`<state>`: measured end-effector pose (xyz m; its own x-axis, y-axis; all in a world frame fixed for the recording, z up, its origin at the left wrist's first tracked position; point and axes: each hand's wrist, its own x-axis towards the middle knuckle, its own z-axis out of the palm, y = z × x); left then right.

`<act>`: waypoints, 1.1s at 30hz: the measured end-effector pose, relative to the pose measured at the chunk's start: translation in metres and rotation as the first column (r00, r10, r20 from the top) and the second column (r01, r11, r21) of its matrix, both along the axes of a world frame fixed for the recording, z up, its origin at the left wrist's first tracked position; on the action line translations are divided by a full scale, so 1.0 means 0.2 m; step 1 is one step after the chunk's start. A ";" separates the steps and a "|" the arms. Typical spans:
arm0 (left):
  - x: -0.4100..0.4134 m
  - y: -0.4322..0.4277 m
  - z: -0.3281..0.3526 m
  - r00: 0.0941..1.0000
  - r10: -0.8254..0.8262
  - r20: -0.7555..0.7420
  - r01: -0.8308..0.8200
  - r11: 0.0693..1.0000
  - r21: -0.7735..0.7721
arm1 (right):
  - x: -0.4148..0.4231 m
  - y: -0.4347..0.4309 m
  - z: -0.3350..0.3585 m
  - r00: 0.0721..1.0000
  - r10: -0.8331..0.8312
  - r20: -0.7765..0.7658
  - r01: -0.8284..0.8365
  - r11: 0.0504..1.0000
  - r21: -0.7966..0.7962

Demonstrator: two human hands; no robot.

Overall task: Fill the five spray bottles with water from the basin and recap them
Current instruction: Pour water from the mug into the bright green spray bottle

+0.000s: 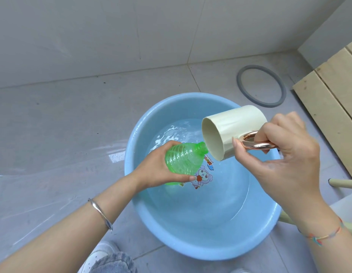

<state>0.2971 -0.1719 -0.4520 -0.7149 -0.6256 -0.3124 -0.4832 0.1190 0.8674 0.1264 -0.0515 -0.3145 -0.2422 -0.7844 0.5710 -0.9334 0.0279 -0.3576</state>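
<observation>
Pour step in hand. Left hand was wrapped around the green bottle, uncapped, held tilted over the left-middle of the blue basin, neck pointing right and slightly up. Right hand gripped the shiny handle of a cream cup, tipped nearly onto its side, with the low part of its rim touching or just above the bottle's mouth; couldn't tell which. No stream was visible and the cup's inside looked empty from this view, so it was likely near the end of a pour, or not yet flowing. Basin sat on the tiled floor, water in it rippled, sticker on the bottom. My take on doing it well: the narrow neck was the constraint, so rim lip should stay seated right over the opening, with a slow tilt to keep the stream thin and the bottle more upright as it fills, otherwise water runs back out. Keeping both over the basin meant spills went back in. No other bottles or caps in frame, so progress on the five couldn't be judged.
</observation>
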 end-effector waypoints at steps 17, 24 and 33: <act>0.00 -0.01 0.00 0.997 0.068 -0.041 -0.067 0.997 0.031 | -0.17 0.16 -0.42 0.729 -0.431 0.532 0.296 0.899 0.324; -0.01 0.00 -0.01 0.996 0.080 -0.037 -0.079 0.996 0.029 | -0.16 0.21 -0.57 0.863 -0.384 0.327 0.238 0.882 0.407; -0.01 0.00 0.00 0.997 0.068 -0.034 -0.067 0.997 0.026 | -0.15 0.21 -0.64 0.890 -0.361 0.278 0.207 0.864 0.458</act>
